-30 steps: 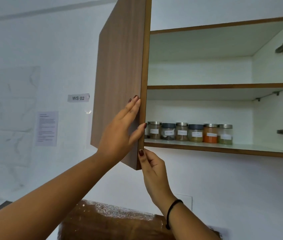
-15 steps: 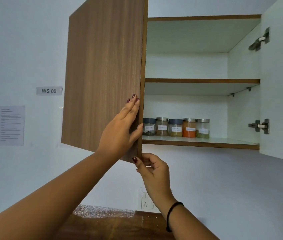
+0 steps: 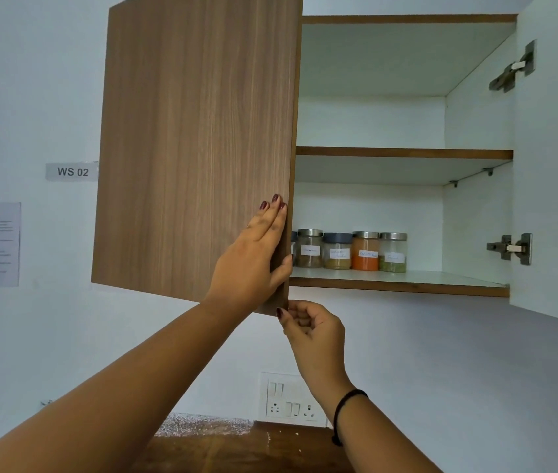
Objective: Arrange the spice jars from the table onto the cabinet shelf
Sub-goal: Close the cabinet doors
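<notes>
A row of labelled spice jars (image 3: 349, 251) stands on the bottom shelf (image 3: 400, 285) of the wall cabinet; the leftmost ones are hidden behind the wooden left door (image 3: 195, 145). My left hand (image 3: 253, 257) lies flat on the door's outer face, with the thumb hooked around its free edge. My right hand (image 3: 311, 327) is loosely curled just under the door's lower corner, fingertips touching that corner. The white-lined right door (image 3: 557, 158) stands wide open.
The middle shelf (image 3: 403, 153) and the top compartment hold nothing. Metal hinges (image 3: 509, 247) stick out of the right door. A switch and socket plate (image 3: 291, 399) is on the wall below, above a brown table (image 3: 236, 448). A "WS 02" tag (image 3: 72, 171) is on the left wall.
The left door has swung further toward the cabinet and covers more of the jar row. Both hands stayed on its edge. The view has shifted left and down.
</notes>
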{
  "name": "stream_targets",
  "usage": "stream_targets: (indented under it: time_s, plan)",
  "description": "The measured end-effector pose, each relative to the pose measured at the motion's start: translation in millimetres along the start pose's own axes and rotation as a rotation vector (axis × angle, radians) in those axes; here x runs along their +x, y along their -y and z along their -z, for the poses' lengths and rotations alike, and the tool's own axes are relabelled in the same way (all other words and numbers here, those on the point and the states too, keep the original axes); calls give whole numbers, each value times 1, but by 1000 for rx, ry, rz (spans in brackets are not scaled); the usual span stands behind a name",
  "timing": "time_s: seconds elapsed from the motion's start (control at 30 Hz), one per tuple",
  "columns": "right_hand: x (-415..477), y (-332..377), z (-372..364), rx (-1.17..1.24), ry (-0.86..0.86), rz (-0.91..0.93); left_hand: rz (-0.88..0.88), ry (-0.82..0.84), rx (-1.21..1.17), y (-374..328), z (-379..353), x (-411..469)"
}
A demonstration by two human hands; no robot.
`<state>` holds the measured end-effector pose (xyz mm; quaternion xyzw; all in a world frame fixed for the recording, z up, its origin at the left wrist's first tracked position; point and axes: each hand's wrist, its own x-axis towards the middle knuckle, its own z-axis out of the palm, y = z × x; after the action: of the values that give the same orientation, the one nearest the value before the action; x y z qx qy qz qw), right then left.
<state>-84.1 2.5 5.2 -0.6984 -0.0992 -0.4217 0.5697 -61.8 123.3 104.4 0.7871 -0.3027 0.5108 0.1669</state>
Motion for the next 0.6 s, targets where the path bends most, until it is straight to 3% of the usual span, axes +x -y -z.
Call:
stream_targets:
  time_s: [0.6]
  plan:
    - [49,-54,1,37,-39,-125,-18,74,135,7,-60,32]
